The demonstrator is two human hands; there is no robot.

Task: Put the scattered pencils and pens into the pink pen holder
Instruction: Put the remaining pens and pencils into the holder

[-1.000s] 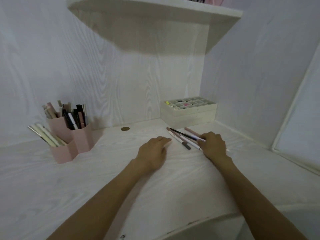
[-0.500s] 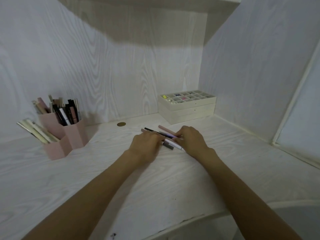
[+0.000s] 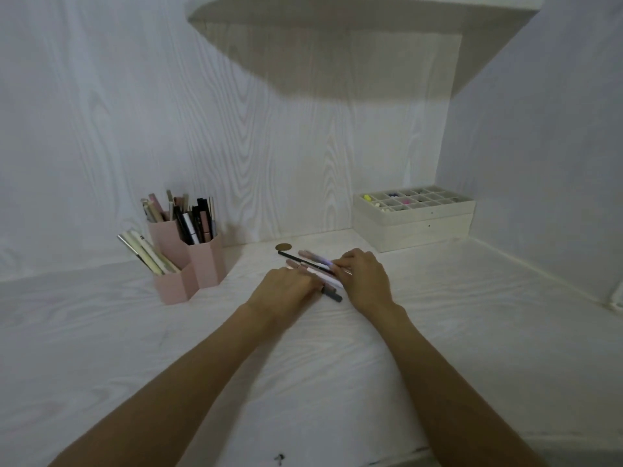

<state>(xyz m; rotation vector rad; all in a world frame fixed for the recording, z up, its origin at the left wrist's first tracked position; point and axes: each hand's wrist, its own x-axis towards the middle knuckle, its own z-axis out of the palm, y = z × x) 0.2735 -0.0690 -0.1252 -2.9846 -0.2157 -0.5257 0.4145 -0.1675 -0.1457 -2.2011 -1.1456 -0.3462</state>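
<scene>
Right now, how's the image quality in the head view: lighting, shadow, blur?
Head view: dim, flat, bluish light; the shelf casts a broad shadow on the back wall; wide-angle bending at the edges; the loose pens are soft where the right hand meets them.

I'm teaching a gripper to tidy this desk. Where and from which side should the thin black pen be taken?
The thin black pen lies flat on the desk, slanting from far-left to near-right. Its far-left half is bare; the near-right end runs under the right hand, among other pens. Probably best to come from above and pinch across the bare far-left half of the barrel.
</scene>
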